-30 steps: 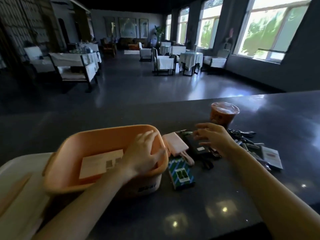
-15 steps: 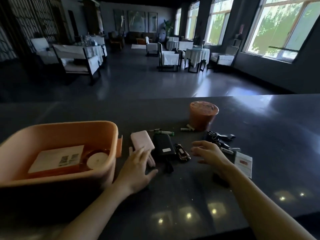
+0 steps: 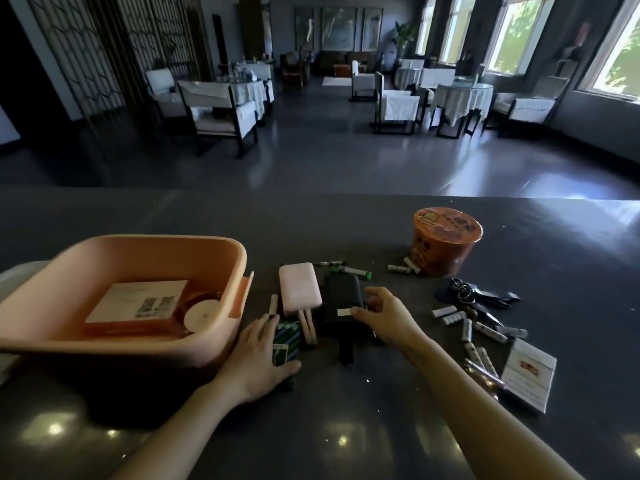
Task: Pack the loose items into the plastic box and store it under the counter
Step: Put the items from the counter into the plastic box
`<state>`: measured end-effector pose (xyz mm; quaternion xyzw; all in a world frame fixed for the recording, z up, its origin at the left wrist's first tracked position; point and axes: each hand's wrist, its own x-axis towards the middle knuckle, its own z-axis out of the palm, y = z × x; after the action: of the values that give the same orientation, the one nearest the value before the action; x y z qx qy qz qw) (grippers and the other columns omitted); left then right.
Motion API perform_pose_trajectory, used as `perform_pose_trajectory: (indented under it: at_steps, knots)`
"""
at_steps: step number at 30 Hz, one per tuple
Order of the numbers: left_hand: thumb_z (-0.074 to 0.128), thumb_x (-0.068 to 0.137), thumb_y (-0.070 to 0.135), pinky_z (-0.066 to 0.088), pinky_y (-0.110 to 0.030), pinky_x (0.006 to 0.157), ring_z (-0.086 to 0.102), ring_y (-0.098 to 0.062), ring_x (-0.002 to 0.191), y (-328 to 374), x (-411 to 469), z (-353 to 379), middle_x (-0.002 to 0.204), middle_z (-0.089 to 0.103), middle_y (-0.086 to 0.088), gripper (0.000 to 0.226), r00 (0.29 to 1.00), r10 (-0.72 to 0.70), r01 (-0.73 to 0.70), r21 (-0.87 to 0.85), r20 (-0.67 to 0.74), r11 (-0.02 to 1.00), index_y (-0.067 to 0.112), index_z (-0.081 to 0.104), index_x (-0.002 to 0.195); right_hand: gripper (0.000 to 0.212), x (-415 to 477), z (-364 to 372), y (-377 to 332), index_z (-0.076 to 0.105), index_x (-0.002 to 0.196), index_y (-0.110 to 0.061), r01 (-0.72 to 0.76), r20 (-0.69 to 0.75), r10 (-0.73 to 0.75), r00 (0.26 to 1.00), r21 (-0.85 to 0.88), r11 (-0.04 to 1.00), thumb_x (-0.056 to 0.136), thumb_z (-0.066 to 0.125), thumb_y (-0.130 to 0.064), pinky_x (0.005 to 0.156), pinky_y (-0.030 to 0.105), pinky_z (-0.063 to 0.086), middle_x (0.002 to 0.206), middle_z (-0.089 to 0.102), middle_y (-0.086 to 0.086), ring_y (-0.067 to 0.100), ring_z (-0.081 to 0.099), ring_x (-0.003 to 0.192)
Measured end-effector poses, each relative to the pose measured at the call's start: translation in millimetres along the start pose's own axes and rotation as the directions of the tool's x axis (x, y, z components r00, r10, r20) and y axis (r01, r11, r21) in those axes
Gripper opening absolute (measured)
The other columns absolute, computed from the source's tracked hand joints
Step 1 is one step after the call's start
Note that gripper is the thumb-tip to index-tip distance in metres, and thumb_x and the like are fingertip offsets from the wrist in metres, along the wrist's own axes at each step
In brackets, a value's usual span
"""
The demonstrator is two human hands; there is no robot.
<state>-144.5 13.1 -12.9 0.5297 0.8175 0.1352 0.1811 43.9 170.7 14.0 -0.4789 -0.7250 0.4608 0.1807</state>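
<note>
The pink plastic box (image 3: 221,344) stands at the left of the dark counter (image 3: 346,427), holding a white-labelled flat pack (image 3: 138,301) and a round white roll (image 3: 201,315). My left hand (image 3: 256,355) lies beside the box and grips a green-and-blue patterned packet (image 3: 286,339), thumb at its near end. My right hand (image 3: 384,317) reaches onto a black power bank (image 3: 341,296), thumb on top by its white label and fingers curled over its right edge. A pink power bank (image 3: 299,289) with its cables lies between the two hands.
An orange noodle cup (image 3: 446,240) stands at the back right. Keys on a dark strap (image 3: 474,296), several loose batteries (image 3: 464,329), a white card packet (image 3: 528,374) and pens (image 3: 349,270) are scattered to the right. A white lid (image 3: 14,275) lies left of the box.
My left hand left the pink box and came down onto the green-and-blue packet. My right hand moved left onto the black power bank. The view shifted right, then settled.
</note>
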Motion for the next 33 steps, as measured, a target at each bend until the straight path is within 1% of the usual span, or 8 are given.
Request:
perform_pose_trajectory:
  at_steps: [5, 14, 20, 24, 26, 29, 31, 33]
  knots:
    - [0.058, 0.074, 0.063, 0.012, -0.034, 0.113, 0.004, -0.013, 0.142, -8, 9, -1, 0.157, -0.002, 0.005, 0.100, 0.999, -0.018, 0.020, -0.086, 0.031, 0.996, 0.029, -0.003, 0.147, 0.079, 25, 19, -11, 0.024, 0.142, -0.030, -0.042, -0.031, 0.034, 0.999, -0.319, 0.947, 0.077, 0.064, -0.050, 0.105, 0.052, 0.024, 0.142, 0.036, 0.005, 0.028, 0.033, 0.130]
    - [0.061, 0.069, 0.063, 0.009, -0.032, 0.112, -0.001, -0.012, 0.142, -13, 16, 2, 0.155, -0.009, 0.009, 0.108, 0.998, 0.001, 0.011, -0.160, 0.070, 0.987, 0.033, -0.009, 0.145, 0.096, 38, 43, -14, 0.015, 0.144, -0.030, -0.060, -0.025, 0.054, 0.998, -0.398, 0.915, 0.069, 0.068, -0.056, 0.106, 0.052, 0.015, 0.143, 0.023, 0.010, 0.033, 0.023, 0.131]
    - [0.074, 0.071, 0.031, 0.020, -0.032, 0.112, 0.011, -0.012, 0.141, -3, 14, -7, 0.155, 0.006, 0.005, 0.108, 0.999, 0.039, -0.033, -0.268, 0.017, 0.963, 0.031, -0.005, 0.146, 0.085, 36, 30, -18, 0.021, 0.142, -0.028, -0.075, -0.072, 0.060, 0.996, -0.236, 0.969, 0.074, 0.067, -0.049, 0.106, 0.051, 0.023, 0.141, 0.033, 0.008, 0.030, 0.031, 0.128]
    - [0.074, 0.071, 0.026, 0.022, -0.030, 0.110, 0.013, -0.010, 0.141, 5, 3, -20, 0.155, 0.004, 0.008, 0.109, 0.996, 0.091, -0.086, -0.215, 0.014, 0.973, 0.034, -0.006, 0.146, 0.075, 30, 18, -23, 0.029, 0.140, -0.024, -0.005, -0.094, 0.003, 0.996, -0.026, 1.000, 0.078, 0.068, -0.040, 0.103, 0.053, 0.034, 0.140, 0.036, 0.010, 0.029, 0.038, 0.127]
    - [0.072, 0.072, 0.027, 0.018, -0.029, 0.110, 0.009, -0.009, 0.141, 10, -7, -27, 0.156, 0.001, 0.010, 0.109, 0.991, 0.130, -0.128, -0.154, 0.004, 0.980, 0.036, -0.008, 0.145, 0.070, 23, 13, -31, 0.034, 0.138, -0.020, 0.055, -0.092, -0.047, 0.995, 0.088, 0.995, 0.080, 0.069, -0.036, 0.100, 0.044, 0.041, 0.138, 0.042, 0.009, 0.024, 0.045, 0.122]
    - [0.070, 0.070, 0.033, 0.009, -0.023, 0.107, 0.004, -0.009, 0.141, 22, -22, -42, 0.157, 0.000, 0.008, 0.108, 0.976, 0.206, -0.212, -0.092, -0.065, 0.973, 0.033, -0.007, 0.146, 0.052, 8, 8, -48, 0.047, 0.129, -0.016, 0.135, -0.054, -0.127, 0.990, 0.184, 0.974, 0.083, 0.067, -0.030, 0.067, 0.014, 0.046, 0.120, 0.057, 0.004, 0.004, 0.057, 0.091]
    - [0.073, 0.069, 0.036, 0.011, -0.021, 0.108, 0.008, -0.009, 0.141, 34, -30, -57, 0.156, 0.006, 0.007, 0.111, 0.961, 0.254, -0.267, -0.136, -0.110, 0.954, 0.034, -0.006, 0.146, 0.041, -3, 5, -61, 0.054, 0.122, -0.015, 0.187, -0.026, -0.185, 0.982, 0.179, 0.966, 0.085, 0.065, -0.029, 0.055, 0.007, 0.043, 0.108, 0.063, 0.001, -0.002, 0.058, 0.081]
    - [0.076, 0.067, 0.035, 0.021, -0.031, 0.113, 0.017, -0.011, 0.140, 45, -37, -76, 0.153, 0.014, 0.008, 0.113, 0.956, 0.268, -0.292, -0.268, -0.124, 0.918, 0.043, -0.007, 0.143, 0.035, -16, 3, -75, 0.058, 0.116, -0.013, 0.215, 0.031, -0.228, 0.973, 0.224, 0.950, 0.086, 0.062, -0.030, 0.057, 0.009, 0.047, 0.099, 0.068, -0.002, 0.002, 0.063, 0.078]
